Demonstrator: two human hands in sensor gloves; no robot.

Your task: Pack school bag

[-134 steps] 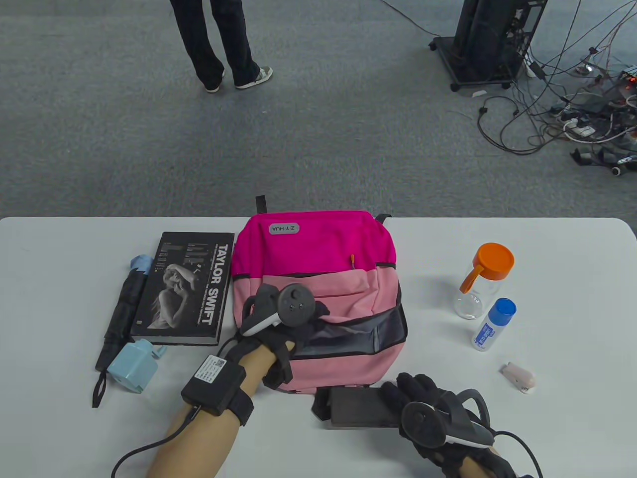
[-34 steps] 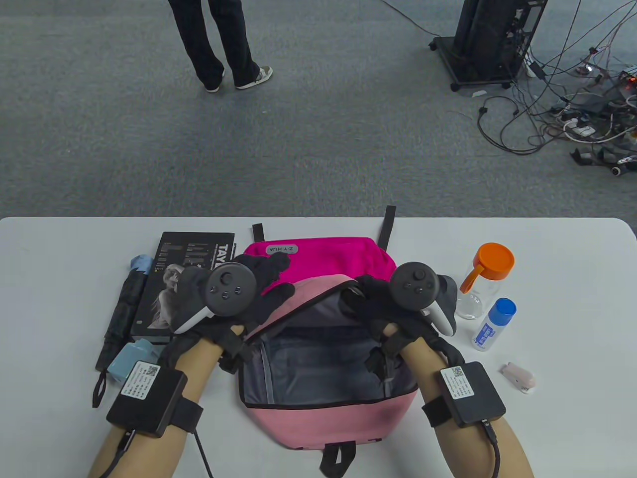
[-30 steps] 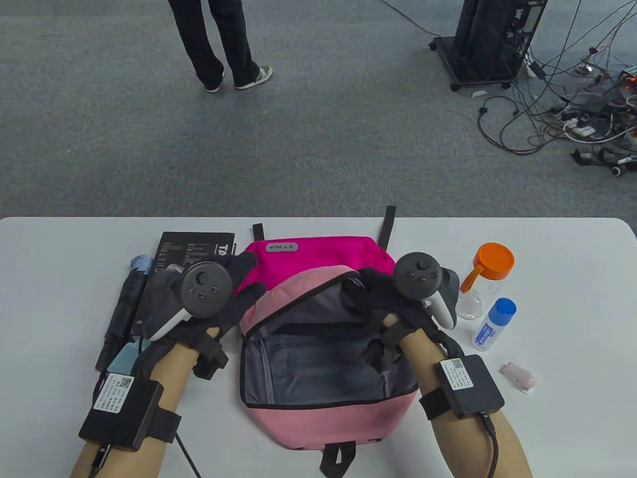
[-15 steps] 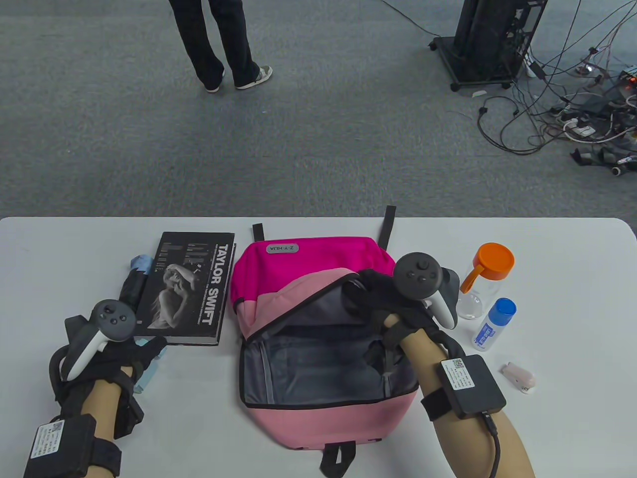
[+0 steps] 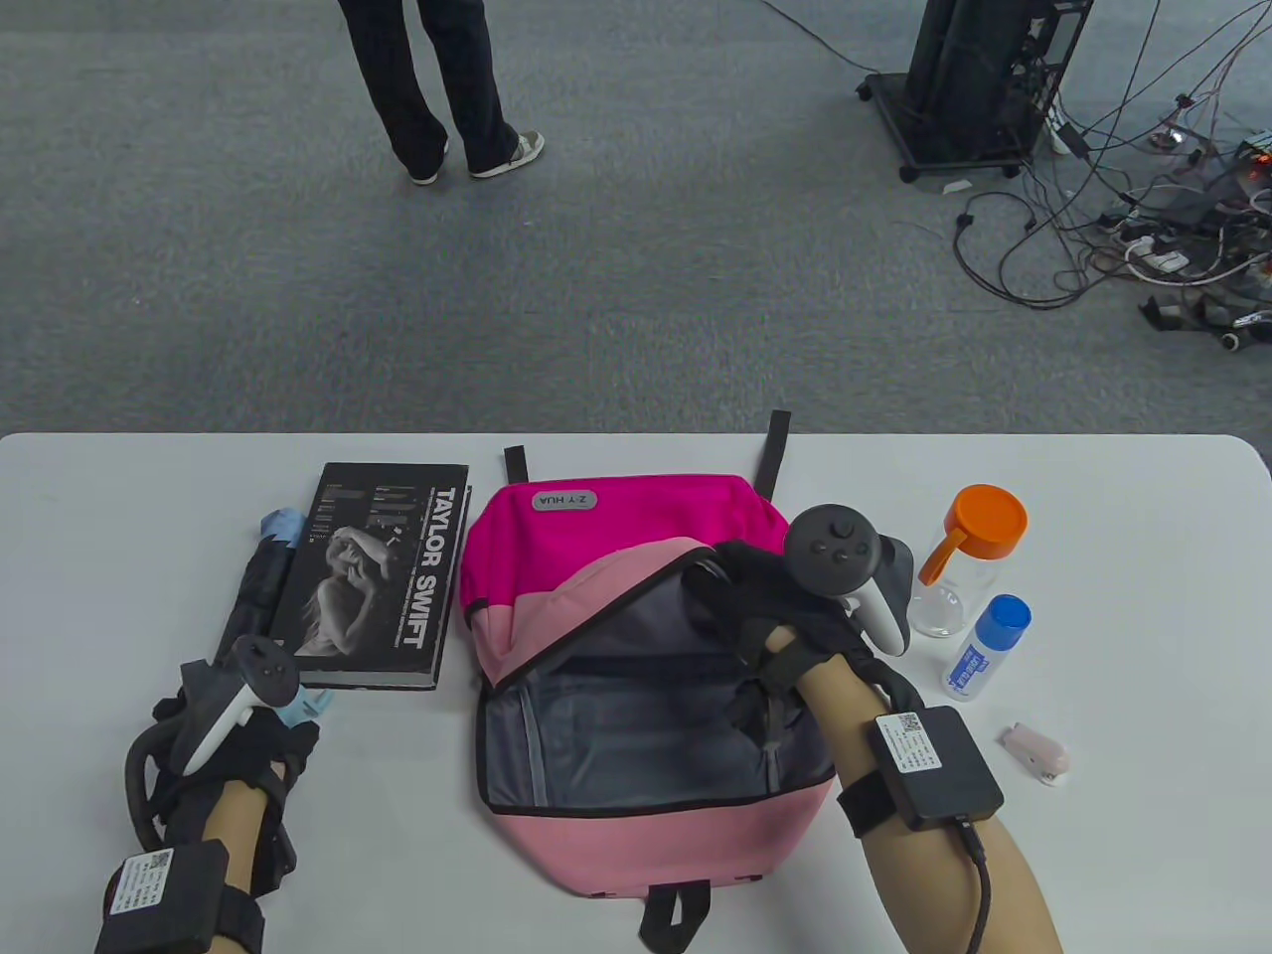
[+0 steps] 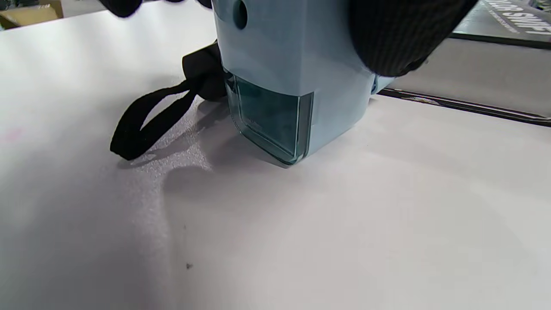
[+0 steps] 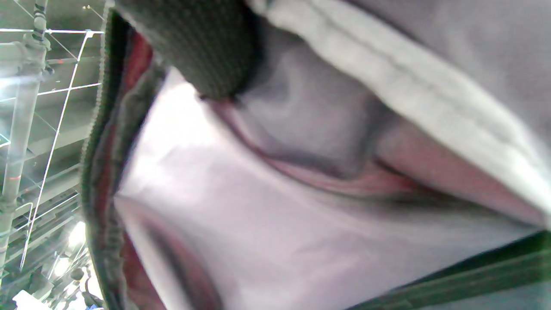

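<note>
Since half a second ago the left hand (image 5: 243, 740) has dropped onto the light-blue pencil sharpener (image 6: 292, 82) — its fingers (image 6: 400, 34) curl round the body, which sits on the white surface (image 6: 344, 215). Right hand (image 5: 785, 606) fingers grip the pink backpack (image 5: 636, 556) flap, holding its mouth open just beneath them.

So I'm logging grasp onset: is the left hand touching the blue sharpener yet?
Touching. In the left wrist view a gloved finger of the left hand lies directly against the sharpener, with no gap.
</note>
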